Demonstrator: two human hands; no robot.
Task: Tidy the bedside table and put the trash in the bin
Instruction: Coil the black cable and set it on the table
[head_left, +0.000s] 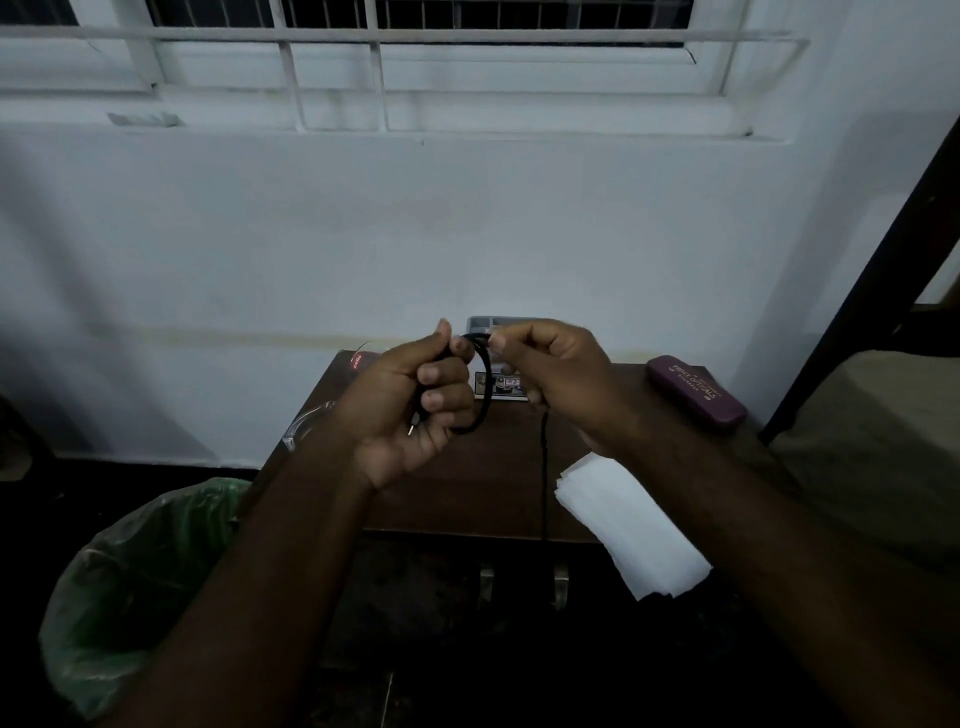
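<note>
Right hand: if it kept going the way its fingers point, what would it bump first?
The right hand points left along the black cable, so it would likely meet the left hand first, though depth is hard to judge.

Dark brown wood on the bedside table (493, 483), smooth with a dull sheen. The black cable (483, 395) looks matt, rubbery plastic, a small bright metal plug tip at its end. White paper sheets (628, 525) lie flat and matt. The maroon glasses case (696, 391) has a soft, satiny finish. The bin liner (140, 566) is thin, crinkled, translucent green plastic.
</note>
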